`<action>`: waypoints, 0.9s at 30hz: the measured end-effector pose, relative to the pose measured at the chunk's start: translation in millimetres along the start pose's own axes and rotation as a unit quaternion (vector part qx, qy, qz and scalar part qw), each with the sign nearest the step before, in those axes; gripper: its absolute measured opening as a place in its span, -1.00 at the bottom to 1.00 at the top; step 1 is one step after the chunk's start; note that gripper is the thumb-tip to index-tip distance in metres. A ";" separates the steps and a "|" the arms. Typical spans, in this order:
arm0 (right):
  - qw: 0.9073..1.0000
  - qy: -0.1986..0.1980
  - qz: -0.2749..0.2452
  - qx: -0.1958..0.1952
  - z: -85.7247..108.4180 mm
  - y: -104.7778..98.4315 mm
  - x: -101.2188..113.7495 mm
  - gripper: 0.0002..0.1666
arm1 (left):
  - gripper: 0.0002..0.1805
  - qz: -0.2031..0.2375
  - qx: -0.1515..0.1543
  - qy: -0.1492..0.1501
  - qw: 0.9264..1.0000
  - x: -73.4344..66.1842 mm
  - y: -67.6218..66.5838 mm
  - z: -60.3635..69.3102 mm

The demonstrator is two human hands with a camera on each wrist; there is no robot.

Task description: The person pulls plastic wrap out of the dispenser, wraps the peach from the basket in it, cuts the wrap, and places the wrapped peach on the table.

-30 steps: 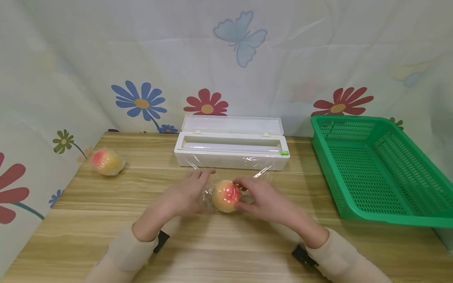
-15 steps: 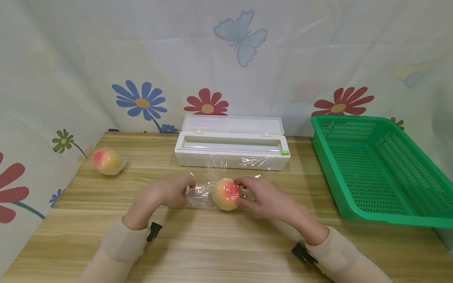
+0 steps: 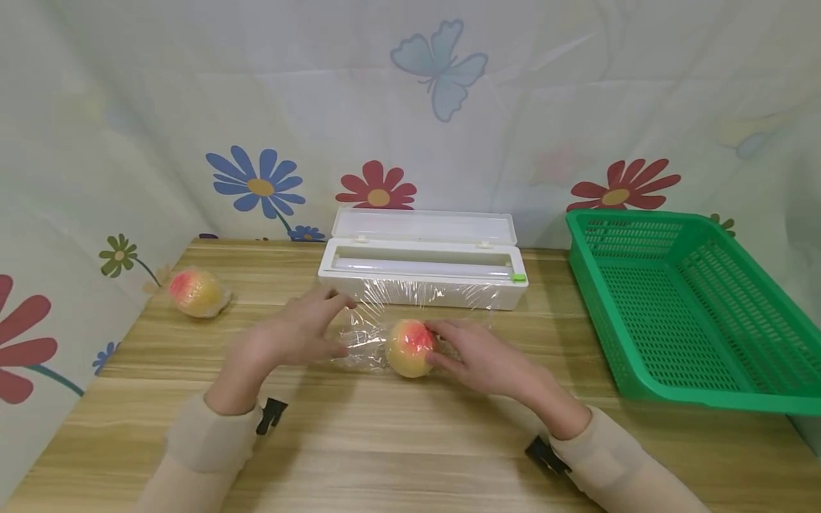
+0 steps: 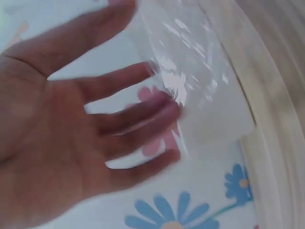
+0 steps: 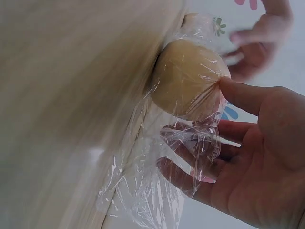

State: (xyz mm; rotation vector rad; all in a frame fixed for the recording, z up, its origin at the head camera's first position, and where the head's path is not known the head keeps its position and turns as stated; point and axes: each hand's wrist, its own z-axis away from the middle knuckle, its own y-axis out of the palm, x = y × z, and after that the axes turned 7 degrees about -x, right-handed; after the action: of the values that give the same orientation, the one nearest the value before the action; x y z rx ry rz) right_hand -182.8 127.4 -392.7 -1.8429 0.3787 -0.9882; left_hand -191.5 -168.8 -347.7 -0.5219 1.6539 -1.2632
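Centrally, on a wood-grained counter (image 3: pixel 385 449), sits a round yellow fruit with a red blush (image 3: pixel 410 356), draped in crinkled clear plastic film (image 3: pixel 365 345). The person's right hand (image 3: pixel 481 356) has hold of it from the right side, fingers bent and thumb pressed against the skin through the film; in the right wrist view, its other fingers curl behind loose folds of the plastic. The left hand (image 3: pixel 288 331) is spread wide – fingers apart and slightly bent, holding nothing – just left of the fruit, near the film's edge. Whether its fingertips touch the plastic I cannot tell, as they are blurred.

The film stretches from the fruit back to a long white rectangular box (image 3: pixel 420 293), whose frosted lid (image 3: pixel 425 225) stands raised at the rear. Inside lies a white roll (image 3: pixel 423 268), and a small bright green slider (image 3: pixel 519 278) sits at the box's right front corner. Over at the left edge of the counter rests a second yellow and red fruit, wrapped in clear film (image 3: pixel 197 293). A slatted green plastic basket (image 3: pixel 757 402) stands to the right – well apart from the fruit – before a white flower-printed curtain (image 3: pixel 288 92).
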 end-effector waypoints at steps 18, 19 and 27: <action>0.998 0.029 -0.058 -0.004 -2.4 -3.6 -4.8 -0.30 | -0.32 -0.082 -0.077 0.138 0.984 -45.6 57.8 -26.1; 0.997 0.035 -0.063 -0.009 -2.3 -5.4 -5.0 -0.29 | -0.32 -0.088 -0.080 0.139 0.983 -45.7 58.8 -27.1; 0.985 0.073 -0.042 -0.150 -3.6 -26.5 -18.8 -0.55 | -0.25 -0.111 -0.085 0.122 0.983 -51.8 62.7 -32.0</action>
State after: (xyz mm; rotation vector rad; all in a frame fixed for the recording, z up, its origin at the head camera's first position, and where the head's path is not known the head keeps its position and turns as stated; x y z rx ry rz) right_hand -201.5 149.7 -377.9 -2.0750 0.5697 -1.1797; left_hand -183.0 -88.9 -382.0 -0.6940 1.9630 -1.3986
